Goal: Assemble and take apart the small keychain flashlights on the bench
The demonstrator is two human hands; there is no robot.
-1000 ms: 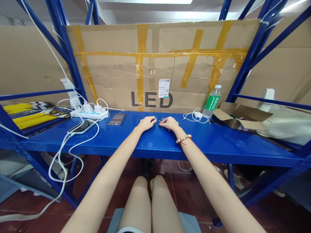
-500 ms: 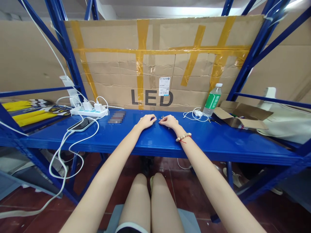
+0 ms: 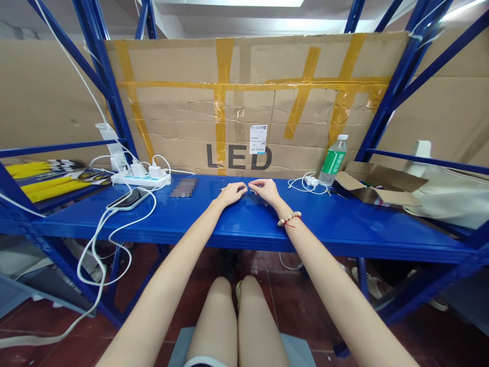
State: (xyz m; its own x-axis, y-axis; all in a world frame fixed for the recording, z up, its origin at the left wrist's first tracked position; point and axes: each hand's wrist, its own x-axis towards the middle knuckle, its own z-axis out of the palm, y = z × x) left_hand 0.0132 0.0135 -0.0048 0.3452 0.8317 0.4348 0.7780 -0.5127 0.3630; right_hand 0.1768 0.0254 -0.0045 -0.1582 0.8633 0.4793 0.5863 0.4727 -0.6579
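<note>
Both my hands rest close together on the blue metal shelf (image 3: 344, 224), in front of the taped cardboard sheet marked LED (image 3: 252, 102). My left hand (image 3: 230, 193) has its fingers curled and pinched on a small metal object I cannot make out. My right hand (image 3: 266, 190), with a bead bracelet on the wrist, is raised slightly and also pinches something small; its fingertips nearly meet those of the left. A few tiny metal bits (image 3: 265, 204) lie by the right hand.
To the left lie a white power strip (image 3: 140, 177) with chargers, a phone (image 3: 128, 199) on a cable and a small blurred item (image 3: 183, 187). To the right stand a green-labelled bottle (image 3: 333, 160), a coiled white cable (image 3: 307, 182), an open cardboard box (image 3: 378, 183) and a white bag (image 3: 451, 196).
My right hand has lifted a little off the shelf and its fingers have drawn closer to the left hand's. The small metal bits between the hands are now mostly gathered in the fingertips.
</note>
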